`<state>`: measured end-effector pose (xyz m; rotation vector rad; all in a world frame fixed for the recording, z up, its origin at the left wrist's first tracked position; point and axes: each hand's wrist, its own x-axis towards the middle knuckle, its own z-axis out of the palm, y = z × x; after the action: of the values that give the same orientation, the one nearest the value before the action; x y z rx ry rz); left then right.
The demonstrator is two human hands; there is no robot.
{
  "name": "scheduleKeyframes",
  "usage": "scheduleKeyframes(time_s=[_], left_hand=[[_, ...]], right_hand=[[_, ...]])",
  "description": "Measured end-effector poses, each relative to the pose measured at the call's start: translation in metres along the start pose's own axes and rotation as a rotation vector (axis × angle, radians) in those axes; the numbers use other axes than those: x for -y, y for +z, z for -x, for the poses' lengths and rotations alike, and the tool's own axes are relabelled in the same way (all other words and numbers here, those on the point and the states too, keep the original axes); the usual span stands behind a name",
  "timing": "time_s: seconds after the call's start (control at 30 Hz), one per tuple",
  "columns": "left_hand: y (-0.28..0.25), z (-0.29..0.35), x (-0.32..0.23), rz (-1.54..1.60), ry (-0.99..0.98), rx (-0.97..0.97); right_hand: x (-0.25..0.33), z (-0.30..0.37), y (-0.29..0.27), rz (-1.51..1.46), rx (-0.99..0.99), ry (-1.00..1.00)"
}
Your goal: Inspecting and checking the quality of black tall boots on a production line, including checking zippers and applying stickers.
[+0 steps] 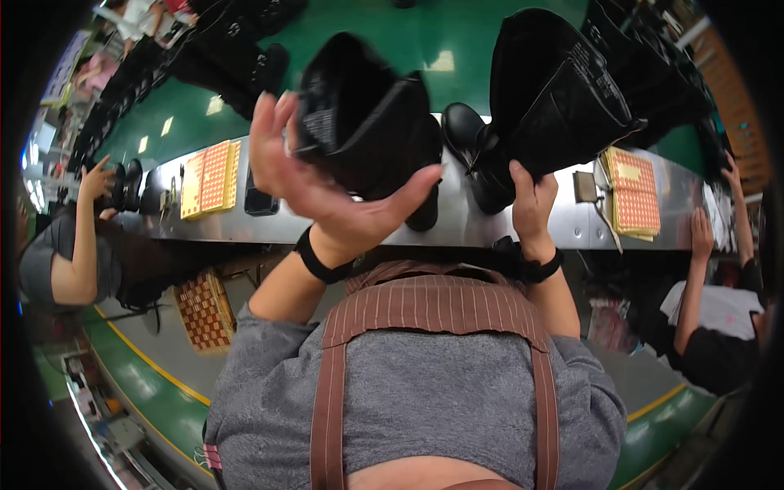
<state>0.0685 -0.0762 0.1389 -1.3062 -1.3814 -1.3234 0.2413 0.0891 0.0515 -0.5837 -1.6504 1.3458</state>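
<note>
"Place type?"
"Workshop, factory-style: I'm at a long metal bench (563, 209), black boots (543, 122) all round (I'm handling some too), one co-worker (53, 265) on my left, another co-worker (714, 314) on my right."
"What else?"
"Green floor (135, 388) marked with yellow lines (151, 358), and my striped apron (433, 306) fits too."

one long metal bench (563, 223); beyond it, a glossy green surface (461, 41) bearing white reflections (442, 61); grey floor (625, 371), yellow lines (163, 372) bordering green strips (131, 374).
</note>
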Motion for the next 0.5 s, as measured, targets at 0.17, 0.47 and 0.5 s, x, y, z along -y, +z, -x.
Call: scheduleKeyframes(time_s=[0.17, 0.47, 0.5], left_hand=[[0.002, 0.086, -0.025, 0.34, -0.864, 0.462], [0.007, 0.1, -0.031, 0.463, -1.201, 0.508], [0.002, 0.101, -0.027, 0.558, -1.327, 0.441]], right_hand=[[-0.006, 0.001, -0.012, 0.066, 0.165, 0.167], [-0.021, 0.009, -0.018, 0.112, 0.178, 0.388], [-0.021, 0.01, -0.021, -0.029, 0.121, 0.356]])
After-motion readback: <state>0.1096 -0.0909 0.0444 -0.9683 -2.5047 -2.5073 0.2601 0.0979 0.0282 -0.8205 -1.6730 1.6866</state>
